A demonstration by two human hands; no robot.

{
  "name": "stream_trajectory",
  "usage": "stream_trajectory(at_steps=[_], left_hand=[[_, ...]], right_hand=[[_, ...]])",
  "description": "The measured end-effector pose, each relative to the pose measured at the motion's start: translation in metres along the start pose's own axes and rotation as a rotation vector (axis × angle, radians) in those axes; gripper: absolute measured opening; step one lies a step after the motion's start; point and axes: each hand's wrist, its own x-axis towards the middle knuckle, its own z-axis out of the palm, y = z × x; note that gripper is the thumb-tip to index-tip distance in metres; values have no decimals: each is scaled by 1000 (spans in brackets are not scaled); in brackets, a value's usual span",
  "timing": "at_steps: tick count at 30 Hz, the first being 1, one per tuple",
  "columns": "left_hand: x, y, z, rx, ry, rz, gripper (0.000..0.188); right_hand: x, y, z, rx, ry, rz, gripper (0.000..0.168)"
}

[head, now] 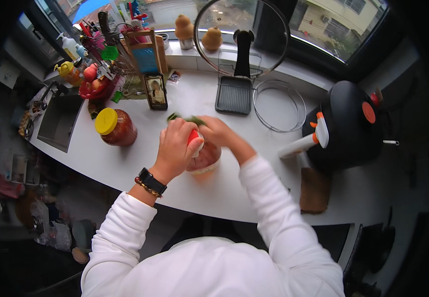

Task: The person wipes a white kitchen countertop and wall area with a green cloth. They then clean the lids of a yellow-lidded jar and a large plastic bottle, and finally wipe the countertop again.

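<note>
A clear jar with reddish contents stands on the white countertop in front of me. My left hand is closed over its red and white lid, the thumb lying along the near side. On the jar's far right side, my right hand is blurred and holds a dark green item, probably a cloth. More green shows beyond the left fingers. Most of the right fingertips are hidden. Left of the hands stands a second jar of reddish contents under a yellow lid.
A phone leans upright behind the jars. Farther back are a ridged black pan and a wire ring rack. A white spray bottle and a black cooking appliance stand right. The sink lies left.
</note>
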Motion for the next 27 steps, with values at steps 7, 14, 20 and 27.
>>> stream_trajectory(at_steps=[7, 14, 20, 27], left_hand=[[2, 2, 3, 77, -26, -21, 27], [-2, -1, 3, 123, -22, -58, 26], [2, 4, 2, 148, -86, -80, 29], [-4, -3, -1, 133, -96, -50, 30]], right_hand=[[42, 26, -11, 54, -453, 164, 27], [-74, -50, 51, -42, 613, -64, 55], [-99, -58, 154, -546, 627, -16, 55], [-77, -46, 111, -43, 1058, 49, 41]])
